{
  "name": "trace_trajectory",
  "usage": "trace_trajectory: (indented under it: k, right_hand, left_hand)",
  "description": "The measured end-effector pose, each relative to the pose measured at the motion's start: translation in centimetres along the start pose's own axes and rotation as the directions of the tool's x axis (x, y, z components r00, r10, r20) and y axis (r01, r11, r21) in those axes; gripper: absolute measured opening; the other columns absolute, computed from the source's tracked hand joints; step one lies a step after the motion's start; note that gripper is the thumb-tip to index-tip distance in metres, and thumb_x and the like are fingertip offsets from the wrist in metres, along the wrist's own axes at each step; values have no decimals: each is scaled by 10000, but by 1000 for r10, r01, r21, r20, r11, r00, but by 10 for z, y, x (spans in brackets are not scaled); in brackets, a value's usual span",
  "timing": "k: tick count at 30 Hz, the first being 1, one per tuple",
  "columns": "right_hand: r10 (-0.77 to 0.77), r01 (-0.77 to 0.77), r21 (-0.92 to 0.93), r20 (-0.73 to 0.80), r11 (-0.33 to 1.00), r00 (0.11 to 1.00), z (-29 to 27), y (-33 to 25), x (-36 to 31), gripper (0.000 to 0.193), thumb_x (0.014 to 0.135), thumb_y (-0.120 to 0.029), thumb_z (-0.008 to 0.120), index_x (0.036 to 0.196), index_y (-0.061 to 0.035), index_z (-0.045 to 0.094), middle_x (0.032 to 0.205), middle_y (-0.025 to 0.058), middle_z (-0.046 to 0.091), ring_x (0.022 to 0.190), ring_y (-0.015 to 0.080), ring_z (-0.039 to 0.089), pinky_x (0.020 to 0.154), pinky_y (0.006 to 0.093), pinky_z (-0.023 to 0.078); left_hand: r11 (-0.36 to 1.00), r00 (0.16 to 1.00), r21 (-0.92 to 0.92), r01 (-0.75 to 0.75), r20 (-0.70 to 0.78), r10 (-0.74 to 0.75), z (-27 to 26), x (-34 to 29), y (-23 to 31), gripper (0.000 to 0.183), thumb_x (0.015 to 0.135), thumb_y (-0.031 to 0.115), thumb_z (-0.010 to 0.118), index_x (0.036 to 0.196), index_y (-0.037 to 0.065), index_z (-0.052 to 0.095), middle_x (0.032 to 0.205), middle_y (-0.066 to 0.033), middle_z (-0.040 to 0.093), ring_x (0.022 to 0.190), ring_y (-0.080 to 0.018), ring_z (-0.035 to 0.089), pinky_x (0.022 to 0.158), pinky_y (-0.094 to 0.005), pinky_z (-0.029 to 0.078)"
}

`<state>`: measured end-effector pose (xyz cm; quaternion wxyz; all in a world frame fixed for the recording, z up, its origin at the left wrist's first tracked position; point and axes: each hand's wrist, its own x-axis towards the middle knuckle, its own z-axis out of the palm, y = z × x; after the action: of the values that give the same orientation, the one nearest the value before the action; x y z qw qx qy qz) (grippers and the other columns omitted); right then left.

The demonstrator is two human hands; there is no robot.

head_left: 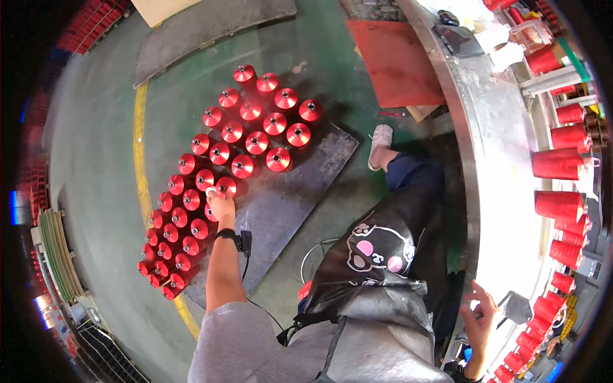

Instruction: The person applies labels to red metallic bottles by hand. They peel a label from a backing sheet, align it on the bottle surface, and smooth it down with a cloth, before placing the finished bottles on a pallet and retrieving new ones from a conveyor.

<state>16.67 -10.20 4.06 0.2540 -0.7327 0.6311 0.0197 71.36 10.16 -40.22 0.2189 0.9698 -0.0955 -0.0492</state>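
My left hand (221, 204) reaches down into a group of red cone-shaped spools (242, 166) that stand upright on the floor and a dark board. Its fingers are closed at the top of one red spool (209, 212), mostly covered by the hand. A small white bit (211, 191) shows at the fingertips; I cannot make out what it is. On the other side, my right hand (480, 316) hovers by the bench edge, fingers apart and slightly curled, holding nothing visible. A dark flat piece (516, 307) is close to its fingers.
The long metal bench (488, 147) runs along my right, with a row of red spools (559, 165) behind it. A dark flat board (287, 198) lies under part of the group. A reddish sheet (399, 64) and another dark board (211, 32) lie farther off. A yellow line (140, 140) marks the floor.
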Motion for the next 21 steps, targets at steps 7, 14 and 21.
trace_trajectory:
  k: [7, 14, 21]
  right_hand:
    - [8, 6, 137, -96, 991, 995, -7, 21, -25, 551, 689, -56, 755, 1226, -28, 634, 890, 57, 685, 538, 68, 415, 513, 235, 372]
    - [-29, 92, 298, -208, 950, 978, -26, 54, -69, 469, 771, -120, 768, 1210, -15, 638, 905, 72, 689, 559, 55, 510, 509, 213, 404]
    - [82, 45, 432, -272, 901, 959, -40, 107, -116, 457, 814, -130, 752, 1245, -48, 625, 915, 75, 694, 631, 108, 535, 558, 255, 442]
  left_hand:
    - [957, 966, -182, -228, -163, 199, -12, -6, 39, 452, 818, 187, 713, 1144, -44, 501, 1058, -239, 584, 969, -407, 584, 831, -497, 480]
    - [674, 857, -563, -478, -132, 498, -41, -36, 225, 444, 826, 126, 707, 1190, -56, 531, 1041, -155, 586, 813, -226, 597, 712, -337, 506]
    - [244, 555, -886, -393, -17, 832, -124, -193, 439, 368, 895, 54, 627, 1241, -27, 533, 1053, -93, 595, 845, -109, 587, 758, -262, 498]
